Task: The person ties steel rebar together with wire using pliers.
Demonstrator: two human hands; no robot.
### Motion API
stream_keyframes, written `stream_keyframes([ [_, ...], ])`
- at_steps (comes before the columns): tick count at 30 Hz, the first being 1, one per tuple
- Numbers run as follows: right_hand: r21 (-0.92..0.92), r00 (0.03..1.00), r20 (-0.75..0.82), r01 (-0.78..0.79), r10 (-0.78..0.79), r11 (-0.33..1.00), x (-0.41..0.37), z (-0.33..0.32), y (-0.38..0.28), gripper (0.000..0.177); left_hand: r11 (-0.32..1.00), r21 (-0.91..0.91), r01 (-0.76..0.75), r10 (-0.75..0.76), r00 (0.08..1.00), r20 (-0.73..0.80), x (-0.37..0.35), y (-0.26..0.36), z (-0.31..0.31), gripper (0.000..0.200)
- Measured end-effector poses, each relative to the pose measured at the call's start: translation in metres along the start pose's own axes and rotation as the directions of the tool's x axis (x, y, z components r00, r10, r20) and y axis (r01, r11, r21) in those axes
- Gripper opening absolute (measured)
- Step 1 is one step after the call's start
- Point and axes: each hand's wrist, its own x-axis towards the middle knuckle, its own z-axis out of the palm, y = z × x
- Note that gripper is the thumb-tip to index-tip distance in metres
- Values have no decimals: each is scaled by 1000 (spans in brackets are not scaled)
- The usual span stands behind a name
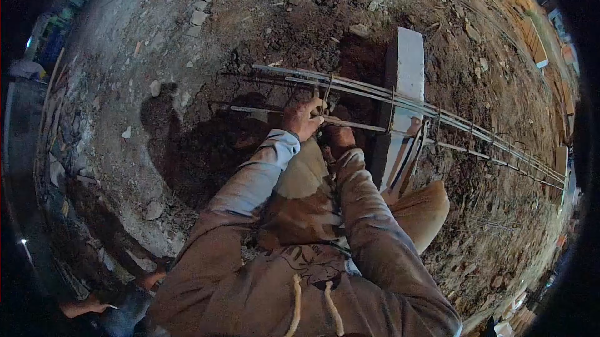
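Observation:
A long cage of steel reinforcing bars [469, 124] crosses in front of me and rests over a pale rectangular block [409, 56]. Thin square stirrups join its bars. My left hand [302, 118] is closed at the near lower bar, thumb and fingers pinched around the lower end of a stirrup [327, 92]. Close beside it, just under the same bar, my right hand [341, 138] is in shadow with its fingers curled. What it grips is hidden. Several thin strips [409, 156] lean on the block near my right knee [428, 215].
Rough soil [206, 43] with scattered stones [199, 17] surrounds me. The cage's far end reaches another block [561, 165] at the right. Another person's hand [90, 306] shows at the lower left. Planks [532, 43] lie at the upper right.

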Motion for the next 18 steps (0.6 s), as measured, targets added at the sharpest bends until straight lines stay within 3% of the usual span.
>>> stream_keyframes([
  [1, -140, 997, -63, 34, -43, 990, -1, 3, -1, 22, 1000, -2, 0, 0, 1000, 2, 0, 1, -3, 26],
  [2, -143, 997, -63, 31, -40, 989, -5, 6, -2, 22, 999, -14, 42, -41, 998, 49, 1, 1, -5, 26],
  [3, 177, 968, -61, -230, 244, 957, -10, -1, -32, 23, 996, -26, 86, -83, 992, 95, 1, 4, -7, 25],
  [4, 467, 869, 27, -448, 495, 762, -14, -7, -57, 23, 996, -31, 87, -84, 992, 95, 1, 3, -6, 25],
  [5, 463, 870, 26, -448, 493, 765, -16, -7, -69, 23, 992, -64, 110, -102, 988, 116, 3, 2, -6, 25],
  [7, 5, 923, -286, -267, 258, 964, -23, -5, -82, 26, 984, -103, 144, -130, 983, 133, 2, 4, -6, 26],
  [9, -50, 924, -278, -287, 263, 957, -17, -4, -80, 28, 995, -94, 28, -19, 995, 96, 3, 7, -6, 24],
  [11, -94, 929, -236, -314, 285, 945, -13, -10, -85, 24, 999, -44, 31, -29, 999, 46, 5, 8, -6, 28],
  [13, -166, 920, -298, -313, 255, 935, -10, -18, -99, 17, 999, 1, 35, -35, 999, -10, 5, 16, -10, 33],
  [15, -314, 966, -147, -251, 214, 916, -3, -32, -107, 18, 996, -36, 84, -87, 990, -109, -5, 23, -11, 40],
  [17, -355, 980, -50, -196, 190, 914, 1, -41, -100, 18, 989, -72, 125, -131, 988, -85, -17, 5, 4, 39],
  [18, -382, 985, 42, -139, 167, 914, 4, -45, -98, 23, 968, -207, 140, -166, 979, -114, -22, 4, 7, 37],
])
